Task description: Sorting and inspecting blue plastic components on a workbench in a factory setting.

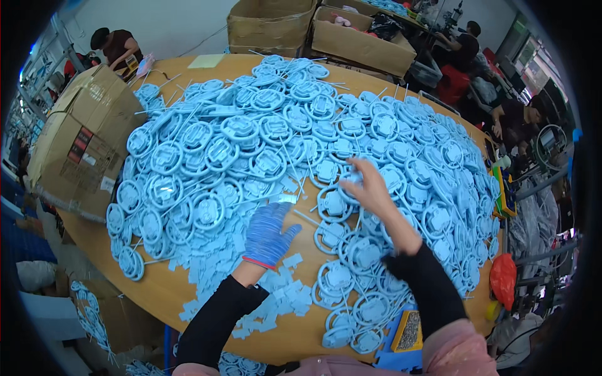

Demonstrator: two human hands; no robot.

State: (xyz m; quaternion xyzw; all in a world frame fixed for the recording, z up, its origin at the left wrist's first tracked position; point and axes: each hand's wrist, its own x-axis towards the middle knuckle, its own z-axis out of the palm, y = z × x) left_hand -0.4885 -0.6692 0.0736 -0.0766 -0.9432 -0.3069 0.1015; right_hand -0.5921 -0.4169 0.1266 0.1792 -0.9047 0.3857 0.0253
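Note:
My left hand (268, 233), in a blue striped glove with a red cuff, lies fingers stretched and thumb apart at the middle of the table. Its fingertips meet a small pale blue flat piece (286, 198); whether they touch or cover it is hard to tell. My right hand (371, 188), bare, hovers over the right-hand heap with thumb and forefinger apart and nothing visible between them. Under and around it lie light blue ring-shaped plastic parts (334, 205) with thin rods. Many loose flat blue pieces (216, 266) are spread left of and below my gloved hand.
A large heap of blue ring parts (238, 128) covers much of the wooden table (169, 294). An open cardboard box (84, 144) leans at the left edge. A yellow tray of small metal parts (409, 331) sits near my right forearm. A red bag (503, 280) hangs at right; several people work beyond.

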